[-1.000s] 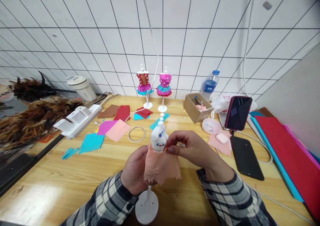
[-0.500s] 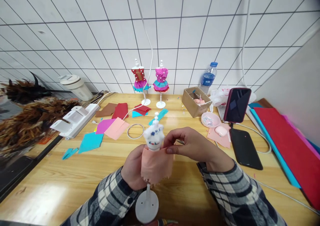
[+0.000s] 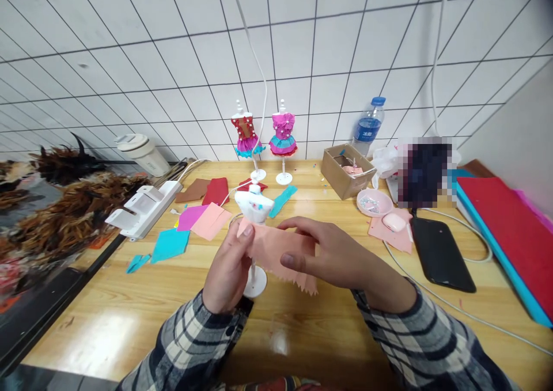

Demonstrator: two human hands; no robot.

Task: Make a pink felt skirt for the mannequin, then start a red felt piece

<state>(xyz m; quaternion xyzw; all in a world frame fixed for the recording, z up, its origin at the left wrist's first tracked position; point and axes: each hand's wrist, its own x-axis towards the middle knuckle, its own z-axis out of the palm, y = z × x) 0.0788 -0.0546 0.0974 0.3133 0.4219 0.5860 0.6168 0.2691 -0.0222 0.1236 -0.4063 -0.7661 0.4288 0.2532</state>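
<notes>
A strip of peach fabric (image 3: 280, 250) with a zigzag lower edge stretches between my hands. My left hand (image 3: 227, 267) pinches its left end, thumb on top. The fingers of my right hand (image 3: 330, 250) close on its right part, the thumb lying across the front. Just behind the cloth stands a small white mannequin (image 3: 254, 202) with a patterned bust. Its round base (image 3: 256, 281) shows below the fabric, and the cloth hides its middle.
Two dressed mannequins, one in red (image 3: 246, 129) and one in pink (image 3: 283, 129), stand by the tiled wall. A cardboard box (image 3: 341, 181), a pink dish (image 3: 375, 202) and a black phone (image 3: 443, 255) are on the right. Blue fabric (image 3: 170, 245) and a power strip (image 3: 147, 209) lie left.
The peach fabric has come away from around the mannequin and is spread out in front of it. The mannequin now stands farther back on the table, turned differently, and my left hand has left it.
</notes>
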